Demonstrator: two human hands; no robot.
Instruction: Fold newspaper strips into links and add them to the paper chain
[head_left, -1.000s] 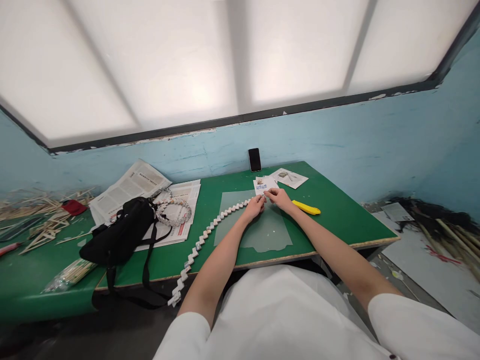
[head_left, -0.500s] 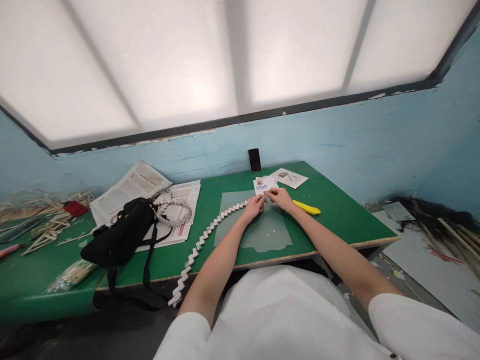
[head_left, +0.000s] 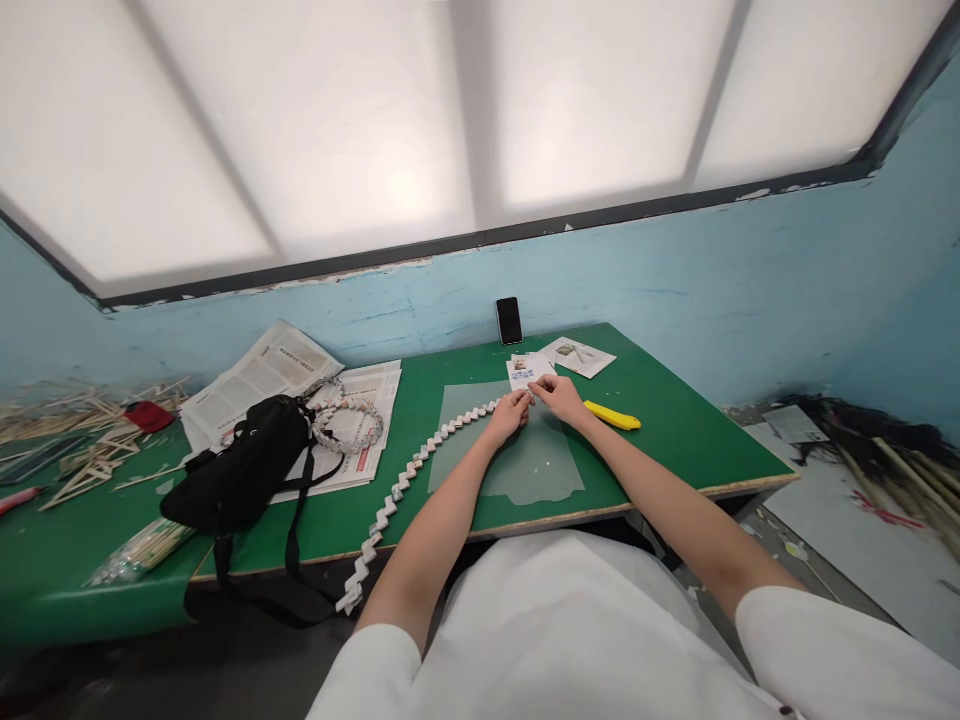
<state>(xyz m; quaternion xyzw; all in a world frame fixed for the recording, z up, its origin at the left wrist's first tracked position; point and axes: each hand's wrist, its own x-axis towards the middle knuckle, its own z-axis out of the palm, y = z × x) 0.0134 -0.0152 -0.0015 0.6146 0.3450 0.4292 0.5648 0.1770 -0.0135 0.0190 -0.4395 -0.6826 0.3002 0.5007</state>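
Your left hand (head_left: 512,415) pinches the far end of the zigzag paper chain (head_left: 420,455), likely steadying it — your right hand's (head_left: 561,397) fingertips meet just beside (their grip is too small to tell). The chain's length trails across the translucent mat (head_left: 517,470) and past the green table's (head_left: 675,420) edge — presumably out of the way.

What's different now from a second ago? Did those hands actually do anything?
Nothing visibly changed: nothing was plainly moved, taken up or let go. The left hand still pinches the end of the zigzag chain, with the right hand close beside it. The yellow object, phone and black bag stayed put.
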